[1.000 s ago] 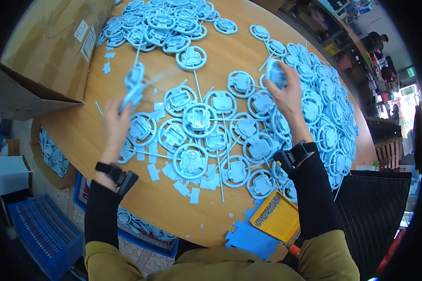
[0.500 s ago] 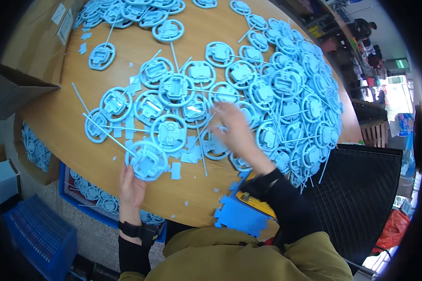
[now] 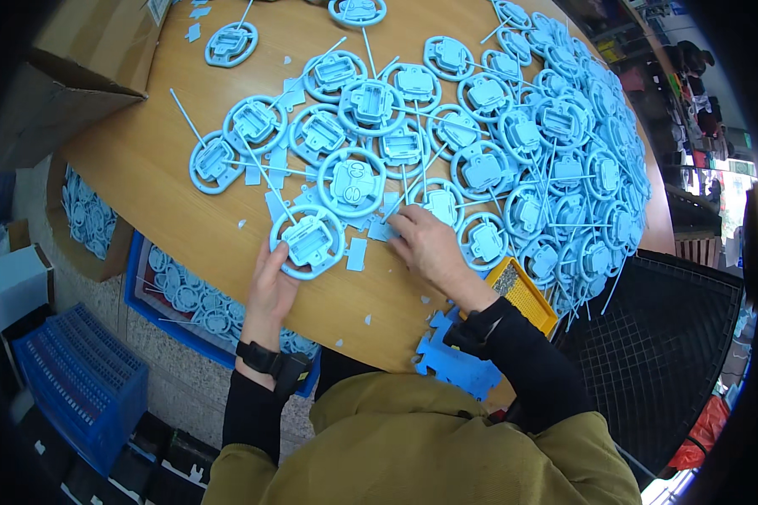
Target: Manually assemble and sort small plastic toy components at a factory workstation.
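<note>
Head view, nearest: a blue interlocking foam mat [image 3: 459, 362] lay by the right sleeve, a yellow ribbed plastic tray [image 3: 534, 305] of small metal pieces just beyond.
Left hand: a sure hold here! The left hand [image 3: 272, 284] pinched a light-blue plastic wheel-shaped part [image 3: 310, 242], thumb over the lower-left rim.
Held wheel: up above the brown wooden table [image 3: 328, 324], recess facing up, a thin rod slanting up-left; it looked light, stiff and smooth, possibly slippery, the rod likely its fragile bit. Best grip, by the look: that thick rim.
Right hand: down went the bunched fingers of the right hand [image 3: 429, 252], right beside flat light-blue plastic plates [image 3: 356, 254]; pinching one or not, I couldn't tell.
Farther out: similar light-blue wheels [image 3: 351, 183], crowding into a big heap rightward; a brown cardboard box [image 3: 101, 42] stood left.
</note>
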`<state>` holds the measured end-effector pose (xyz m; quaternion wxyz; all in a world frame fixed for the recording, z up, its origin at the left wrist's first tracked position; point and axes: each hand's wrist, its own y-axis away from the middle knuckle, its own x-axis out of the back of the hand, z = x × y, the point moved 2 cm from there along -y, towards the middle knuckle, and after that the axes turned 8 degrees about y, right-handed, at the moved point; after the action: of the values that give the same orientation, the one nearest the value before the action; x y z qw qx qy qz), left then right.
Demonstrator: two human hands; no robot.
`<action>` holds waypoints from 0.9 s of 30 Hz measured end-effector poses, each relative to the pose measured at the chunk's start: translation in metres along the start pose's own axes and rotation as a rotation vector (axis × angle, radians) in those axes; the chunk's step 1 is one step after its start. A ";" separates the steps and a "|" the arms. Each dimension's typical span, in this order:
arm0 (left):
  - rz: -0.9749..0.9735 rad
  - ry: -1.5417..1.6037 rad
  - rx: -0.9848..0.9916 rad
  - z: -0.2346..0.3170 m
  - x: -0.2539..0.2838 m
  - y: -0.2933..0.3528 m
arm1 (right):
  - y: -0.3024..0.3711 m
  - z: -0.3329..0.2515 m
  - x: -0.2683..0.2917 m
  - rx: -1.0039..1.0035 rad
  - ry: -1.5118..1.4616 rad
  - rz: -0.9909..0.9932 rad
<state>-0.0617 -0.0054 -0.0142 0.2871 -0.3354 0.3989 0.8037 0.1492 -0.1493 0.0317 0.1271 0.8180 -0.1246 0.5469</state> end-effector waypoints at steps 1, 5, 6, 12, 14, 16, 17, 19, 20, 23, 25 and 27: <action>0.028 0.046 0.009 0.000 -0.002 -0.001 | 0.002 -0.004 -0.007 -0.010 0.115 0.000; 0.034 0.056 -0.014 -0.002 -0.013 -0.001 | 0.004 -0.001 -0.015 -0.040 0.169 0.024; 0.023 0.056 -0.019 -0.002 -0.016 -0.002 | 0.004 0.005 -0.012 -0.032 0.076 0.012; 0.009 -0.039 -0.026 -0.021 -0.043 -0.016 | 0.005 0.001 0.016 -0.152 -0.368 -0.036; -0.010 -0.118 -0.023 -0.034 -0.051 -0.022 | 0.005 -0.021 0.030 0.019 -0.258 0.153; -0.032 -0.097 0.009 -0.041 -0.065 -0.024 | 0.001 -0.035 0.035 0.069 -0.171 0.182; -0.054 -0.153 -0.022 -0.044 -0.073 -0.024 | 0.000 -0.037 0.035 0.067 -0.154 0.197; -0.075 -0.228 -0.066 -0.049 -0.080 -0.025 | -0.001 -0.035 0.033 0.069 -0.140 0.246; -0.077 -0.229 -0.066 -0.053 -0.080 -0.027 | -0.001 -0.032 0.033 0.068 -0.139 0.249; -0.005 -0.246 -0.069 -0.054 -0.080 -0.028 | 0.001 -0.026 0.034 0.127 -0.320 0.334; 0.013 -0.159 0.031 -0.049 -0.095 -0.024 | 0.006 -0.014 0.038 -0.140 -0.258 0.516; -0.008 -0.122 0.007 -0.057 -0.096 -0.026 | 0.010 0.002 0.024 -0.363 -0.823 0.311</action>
<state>0.0334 -0.0578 0.0219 0.3154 -0.2864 0.3823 0.8200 0.1560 -0.1611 0.0539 0.1247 0.9029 -0.3793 0.1595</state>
